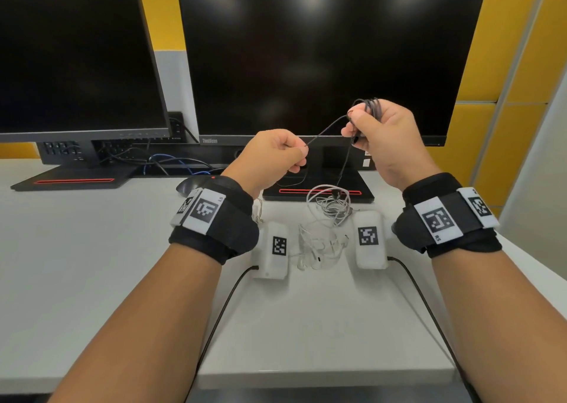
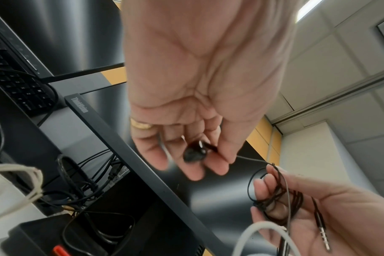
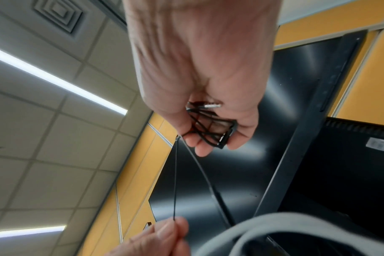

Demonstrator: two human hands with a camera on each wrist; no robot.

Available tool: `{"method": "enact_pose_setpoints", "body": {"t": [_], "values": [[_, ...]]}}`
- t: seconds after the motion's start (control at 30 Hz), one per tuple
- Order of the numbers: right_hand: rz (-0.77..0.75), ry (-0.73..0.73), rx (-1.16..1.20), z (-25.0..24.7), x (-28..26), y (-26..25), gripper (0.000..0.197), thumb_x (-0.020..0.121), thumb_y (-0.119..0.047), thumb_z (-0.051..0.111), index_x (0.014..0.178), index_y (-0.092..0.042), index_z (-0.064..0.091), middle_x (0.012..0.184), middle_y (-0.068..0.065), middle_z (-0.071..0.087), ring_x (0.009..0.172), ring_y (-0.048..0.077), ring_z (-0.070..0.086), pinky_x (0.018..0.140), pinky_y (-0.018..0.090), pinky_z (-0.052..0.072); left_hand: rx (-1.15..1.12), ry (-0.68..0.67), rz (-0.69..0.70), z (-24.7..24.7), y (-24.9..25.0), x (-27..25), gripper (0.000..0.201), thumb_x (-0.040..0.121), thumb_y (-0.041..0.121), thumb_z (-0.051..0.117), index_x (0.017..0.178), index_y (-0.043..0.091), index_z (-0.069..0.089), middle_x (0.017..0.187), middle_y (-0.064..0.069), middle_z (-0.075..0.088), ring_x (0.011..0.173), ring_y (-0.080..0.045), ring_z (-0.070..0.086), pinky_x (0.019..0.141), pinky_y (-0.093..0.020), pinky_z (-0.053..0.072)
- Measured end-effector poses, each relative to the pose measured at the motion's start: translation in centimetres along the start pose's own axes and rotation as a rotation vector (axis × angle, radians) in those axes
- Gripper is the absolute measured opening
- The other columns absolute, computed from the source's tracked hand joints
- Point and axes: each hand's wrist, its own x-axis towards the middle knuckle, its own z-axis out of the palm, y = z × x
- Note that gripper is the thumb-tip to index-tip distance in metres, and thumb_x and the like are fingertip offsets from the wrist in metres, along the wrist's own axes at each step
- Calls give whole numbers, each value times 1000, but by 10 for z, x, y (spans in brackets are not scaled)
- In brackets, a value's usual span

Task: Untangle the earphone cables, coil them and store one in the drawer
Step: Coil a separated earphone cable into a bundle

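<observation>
Both hands are raised above the desk in front of the monitor. My right hand (image 1: pixel 356 126) grips a black earphone cable coil (image 1: pixel 372 108) wound round its fingers; the coil (image 3: pixel 210 128) and its jack plug (image 2: pixel 322 230) show in the wrist views. A single black strand (image 1: pixel 325 131) runs down-left to my left hand (image 1: pixel 299 157), which pinches it. A black earbud (image 2: pixel 195 153) lies inside the left hand's curled fingers. The white earphone cable (image 1: pixel 329 204) lies in loose loops on the desk below the hands. No drawer is in view.
Two white tagged boxes (image 1: pixel 274 249) (image 1: pixel 368 238) with black leads sit on the white desk (image 1: pixel 92 249) beside the white cable. Two dark monitors (image 1: pixel 322 49) stand behind on black bases. A dark mouse (image 1: pixel 190 184) and tangled cables (image 1: pixel 171 161) lie further back.
</observation>
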Motion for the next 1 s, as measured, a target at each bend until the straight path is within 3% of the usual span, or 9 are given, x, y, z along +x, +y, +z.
{"method": "enact_pose_setpoints", "body": {"t": [0.13, 0.2, 0.33, 0.5, 0.6, 0.67, 0.77, 0.87, 1.0], "values": [[24, -81, -33, 3, -3, 1, 16, 98, -16, 55, 87, -23, 63, 83, -2, 67, 93, 13, 69, 91, 38, 55, 86, 62, 27, 1, -4, 1, 12, 94, 24, 60, 97, 20, 71, 89, 10, 65, 85, -1, 57, 66, -11, 42], [57, -176, -70, 7, -5, 1, 15, 96, -14, 58, 87, -23, 65, 90, 1, 70, 99, 16, 68, 92, 38, 55, 25, 151, 30, -2, -5, 2, 10, 93, 23, 61, 92, 24, 71, 84, 13, 65, 80, 0, 58, 66, -12, 44], [103, -262, -31, 15, -9, 1, 13, 95, -12, 60, 86, -19, 67, 95, 9, 72, 99, 18, 70, 88, 39, 58, -126, 159, 24, 1, 0, 1, 13, 94, 12, 59, 89, 18, 70, 77, -1, 68, 68, -7, 63, 66, -17, 56], [139, -254, 20, 19, -9, 3, 13, 96, -9, 59, 88, -16, 66, 97, 14, 71, 98, 24, 71, 85, 43, 59, -227, 72, -47, 6, 8, 1, 20, 93, -1, 53, 99, 8, 70, 84, -9, 71, 82, -14, 71, 76, -23, 58], [144, -243, 2, 21, -9, 3, 12, 95, -8, 60, 87, -16, 65, 98, 15, 71, 97, 25, 71, 82, 43, 60, -227, -4, -9, 6, 8, -2, 15, 89, 5, 63, 101, 11, 71, 95, -10, 73, 94, -16, 71, 83, -27, 57], [143, -241, -10, 22, -10, 3, 11, 95, -9, 61, 88, -16, 66, 95, 14, 70, 97, 25, 70, 79, 42, 61, -173, -10, 52, 6, 6, -4, 15, 85, 10, 71, 100, 14, 71, 93, -6, 74, 89, -11, 72, 79, -23, 57], [145, -251, -7, 22, -9, 4, 10, 96, -11, 60, 89, -17, 65, 97, 14, 70, 95, 24, 71, 79, 44, 61, -162, 48, 74, 7, 4, -3, 14, 86, 2, 68, 95, 13, 69, 83, -2, 72, 75, -4, 71, 73, -16, 55], [127, -252, -23, 23, -9, 5, 10, 97, -12, 58, 91, -18, 64, 102, 16, 70, 97, 24, 71, 78, 43, 61, -126, 110, 67, 9, 4, -1, 15, 87, 6, 69, 99, 14, 64, 78, 3, 71, 69, 2, 68, 68, -11, 53], [61, -222, -74, 24, -8, 6, 12, 98, -13, 57, 89, -18, 63, 101, 16, 69, 96, 22, 70, 74, 36, 62, -103, 69, 23, 9, 5, -1, 13, 86, 11, 70, 96, 15, 64, 86, -2, 73, 83, -10, 70, 75, -23, 55]]}}
